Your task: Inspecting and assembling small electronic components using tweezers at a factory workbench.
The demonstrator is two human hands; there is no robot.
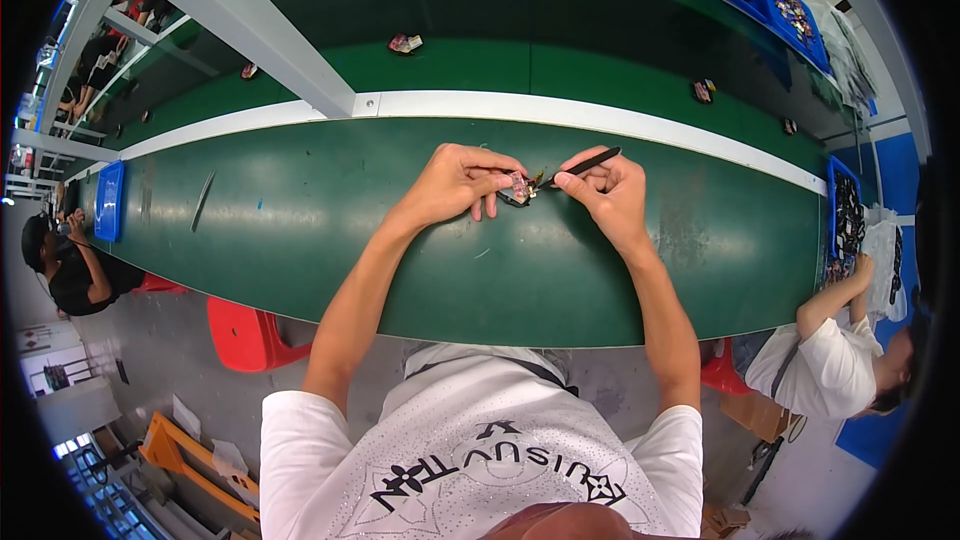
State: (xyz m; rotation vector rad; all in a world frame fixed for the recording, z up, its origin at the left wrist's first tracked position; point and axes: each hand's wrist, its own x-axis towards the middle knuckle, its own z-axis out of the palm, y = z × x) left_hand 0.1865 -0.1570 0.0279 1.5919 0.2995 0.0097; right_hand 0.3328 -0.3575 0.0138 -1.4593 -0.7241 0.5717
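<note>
— Near the far edge of the green counter (300,240), just short of the white strip, where's the piece?

— Pinched in my left hand (455,185). It's a small part (519,188), dark with a pinkish patch, held just above the counter at my fingertips. That grip is narrow, thumb and fingers closed on the part's left side.

— And your right hand (610,195)?

— Closed around a thin black tool (585,164), held like a pen. Its long axis runs from upper right, past my knuckles, down-left toward the part. The working tip sits at the part's right side; I can't tell if it touches.

— So which way does the part lie from the tool grip?

— To the left and slightly lower, between my two hands. The left hand is on it; the right reaches it only through the tool.

— Anything else close by?

— Nothing near. Other small parts (405,43) lie well apart on the far counter beyond the strip.
</note>
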